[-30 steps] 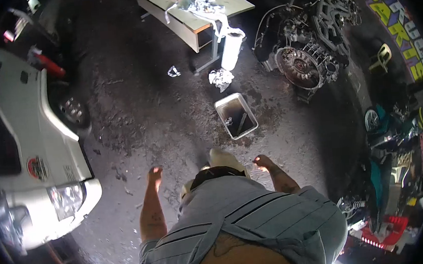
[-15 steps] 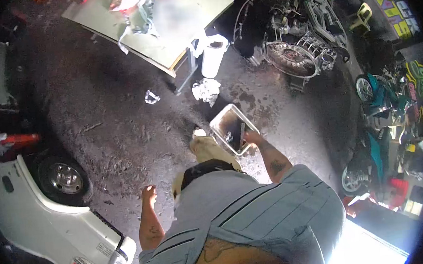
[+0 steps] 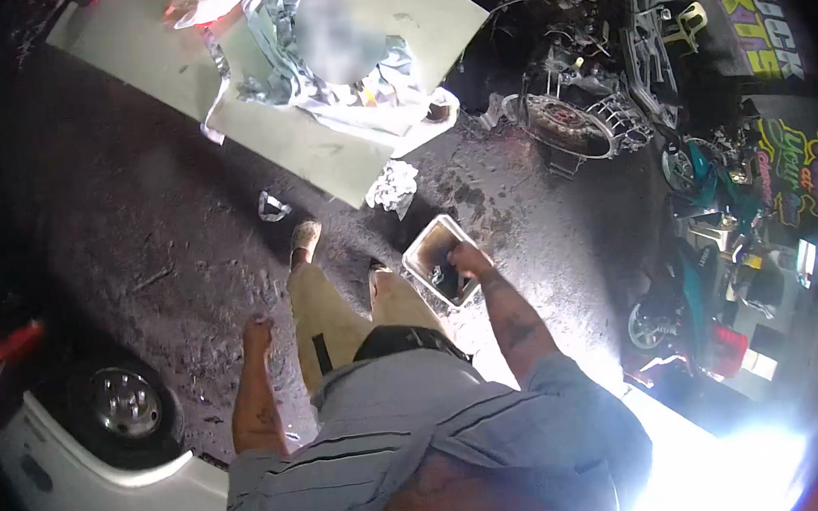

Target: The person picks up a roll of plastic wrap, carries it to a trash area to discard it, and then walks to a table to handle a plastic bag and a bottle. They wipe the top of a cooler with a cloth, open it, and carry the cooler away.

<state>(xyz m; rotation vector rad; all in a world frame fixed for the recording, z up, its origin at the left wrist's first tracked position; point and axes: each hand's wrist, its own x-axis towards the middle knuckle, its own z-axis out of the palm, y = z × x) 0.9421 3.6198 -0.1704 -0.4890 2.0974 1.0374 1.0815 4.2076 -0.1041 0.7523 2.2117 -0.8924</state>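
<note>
My right hand is closed on the right-hand rim of a rectangular tray with a pale edge, its fingers reaching over to the inside. Dark brown residue coats the tray's bottom. Small metal pieces and a long dark bar-like piece lie in its near end, partly hidden by the hand. My left hand hangs out to the left side with its fingers curled in. Whether anything is inside those fingers is too small to tell.
Ahead stands a pale table with cloths and a strap on it. Crumpled white material lies by its corner. An engine is at the right back, motorcycles at the right. A white vehicle stands at the left.
I have stepped forward, so the table looks nearer. The tray has travelled along with my right hand. My left hand has swung forward.
</note>
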